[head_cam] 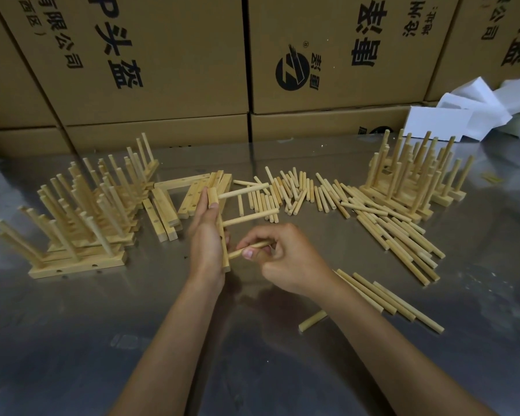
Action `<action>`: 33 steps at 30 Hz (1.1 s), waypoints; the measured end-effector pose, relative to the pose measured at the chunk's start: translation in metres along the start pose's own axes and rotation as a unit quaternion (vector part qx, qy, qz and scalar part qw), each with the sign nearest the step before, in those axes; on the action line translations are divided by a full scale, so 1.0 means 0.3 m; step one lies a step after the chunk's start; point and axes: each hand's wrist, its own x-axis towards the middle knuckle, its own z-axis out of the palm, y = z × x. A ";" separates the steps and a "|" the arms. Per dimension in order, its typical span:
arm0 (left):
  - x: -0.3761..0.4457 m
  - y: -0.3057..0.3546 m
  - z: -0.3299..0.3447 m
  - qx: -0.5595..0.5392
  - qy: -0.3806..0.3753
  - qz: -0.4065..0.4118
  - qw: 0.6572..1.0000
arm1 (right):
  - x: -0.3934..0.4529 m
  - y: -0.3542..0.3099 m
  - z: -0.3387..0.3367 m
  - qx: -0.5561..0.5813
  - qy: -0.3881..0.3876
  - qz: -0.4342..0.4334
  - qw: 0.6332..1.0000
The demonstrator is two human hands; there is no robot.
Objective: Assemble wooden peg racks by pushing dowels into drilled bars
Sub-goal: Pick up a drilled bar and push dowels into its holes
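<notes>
Left hand [206, 235] grips a drilled bar [222, 232] held on end, near-upright, thumb near the top of the bar, fingers wrapped round its far side. Two dowels [243, 205] already sit in the bar, sticking out to the right, one upper, one mid. Right hand [278, 256] pinches a third dowel [248, 249] between thumb and fingers, its left tip at the lower part of the bar, touching or just at the bar face; can't tell if it is in a hole. Both hands are above a shiny metal table [252, 355].

Loose dowels [327, 196] lie scattered across the table behind the hands, spreading right and toward the camera. A few longer sticks [394, 298] lie near the right forearm, one short piece [312, 321] just beside the arm. Bare bars [162, 214] with holes lie piled left of and behind the left hand. Finished racks are stacked at left [81, 223], pegs pointing up and tilted, and a second stack at right [412, 181], pegs upright. Cardboard boxes [162, 55] with black print form a wall behind the table. White foam pieces [469, 115] sit at the far right against the boxes.
</notes>
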 end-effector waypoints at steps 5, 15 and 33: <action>0.016 -0.001 -0.012 -0.020 -0.013 -0.010 1.000 | -0.006 -0.018 0.011 -0.022 0.018 -0.034 0.999; 0.023 0.015 -0.033 -0.102 -0.068 -0.052 0.991 | -0.013 -0.024 0.022 -0.019 0.036 -0.066 0.997; 0.035 0.013 -0.033 -0.052 0.040 -0.001 0.998 | 0.004 -0.028 -0.012 0.055 0.255 -0.010 0.965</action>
